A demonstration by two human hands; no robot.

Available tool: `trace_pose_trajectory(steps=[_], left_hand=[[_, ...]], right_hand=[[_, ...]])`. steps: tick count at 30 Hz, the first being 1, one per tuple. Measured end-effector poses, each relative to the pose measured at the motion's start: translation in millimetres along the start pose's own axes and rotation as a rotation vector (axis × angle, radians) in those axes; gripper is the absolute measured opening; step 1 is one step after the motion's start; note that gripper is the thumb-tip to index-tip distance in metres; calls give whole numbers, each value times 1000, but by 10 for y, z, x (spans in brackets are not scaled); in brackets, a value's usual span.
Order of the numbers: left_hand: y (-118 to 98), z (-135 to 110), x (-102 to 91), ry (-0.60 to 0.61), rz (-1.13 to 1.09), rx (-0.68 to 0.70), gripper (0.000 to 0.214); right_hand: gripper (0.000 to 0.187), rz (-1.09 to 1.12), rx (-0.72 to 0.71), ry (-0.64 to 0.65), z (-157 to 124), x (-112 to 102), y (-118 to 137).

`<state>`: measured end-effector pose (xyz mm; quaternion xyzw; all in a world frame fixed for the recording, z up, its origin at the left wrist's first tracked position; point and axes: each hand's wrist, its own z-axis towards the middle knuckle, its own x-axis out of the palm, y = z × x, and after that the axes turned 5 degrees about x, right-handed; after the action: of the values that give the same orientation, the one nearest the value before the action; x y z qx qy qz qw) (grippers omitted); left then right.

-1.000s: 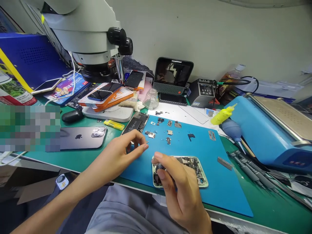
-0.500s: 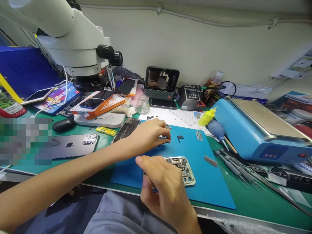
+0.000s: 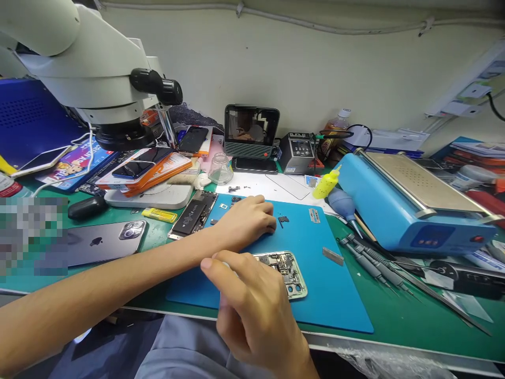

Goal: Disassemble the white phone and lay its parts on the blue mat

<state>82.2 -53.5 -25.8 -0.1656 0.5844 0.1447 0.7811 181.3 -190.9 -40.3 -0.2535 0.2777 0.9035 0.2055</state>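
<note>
My left hand (image 3: 252, 218) rests over the far part of the blue mat (image 3: 331, 295), fingers curled down and their tips hidden. What they hold, if anything, does not show. Nearer to me, my right hand (image 3: 256, 302) is half closed above an opened phone (image 3: 290, 271) with its inner parts bare; it covers the phone's left part. Whatever lies inside these curled fingers is hidden. A small black part (image 3: 283, 220) is just right of my left hand. Beyond its wrist lies a second opened phone (image 3: 191, 215), its battery showing.
Left stand a microscope (image 3: 114, 79), a grey phone (image 3: 106, 242) and a yellow lighter (image 3: 160, 215). At the right are a blue heating machine (image 3: 398, 210), an air blower (image 3: 341, 203) and several screwdrivers (image 3: 369, 260). A metal strip (image 3: 332, 256) lies on the mat. Behind is a glass jar (image 3: 221, 169).
My left hand has lowered and its fingers have curled in toward the mat. My right hand keeps much the same pose over the phone. The whole view has shifted slightly.
</note>
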Motion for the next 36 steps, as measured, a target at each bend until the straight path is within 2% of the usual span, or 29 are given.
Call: trace_pose_trajectory(steps=[11, 17, 20, 23, 28, 31, 36], left_hand=[[6, -31, 3, -55, -44, -20, 13], [100, -113, -214, -195, -112, -74, 11], [95, -347, -387, -290, -139, -136, 9], [-20, -718, -479, -359, -163, -229, 10], [-362, -1294, -346, -321, -259, -357, 11], [-524, -1461, -223, -307, -369, -418, 12], [-616, -1517, -171, -303, -519, -456, 10]], right_hand=[[57, 33, 6, 15, -27, -14, -6], [58, 15, 2, 1, -39, 4, -6], [59, 36, 8, -5, -43, 6, -10], [59, 29, 22, -11, -36, -7, -16], [67, 28, 9, -32, -20, -18, -29], [71, 30, 57, -42, -22, -15, -35], [68, 72, 77, -62, -31, 7, -26]])
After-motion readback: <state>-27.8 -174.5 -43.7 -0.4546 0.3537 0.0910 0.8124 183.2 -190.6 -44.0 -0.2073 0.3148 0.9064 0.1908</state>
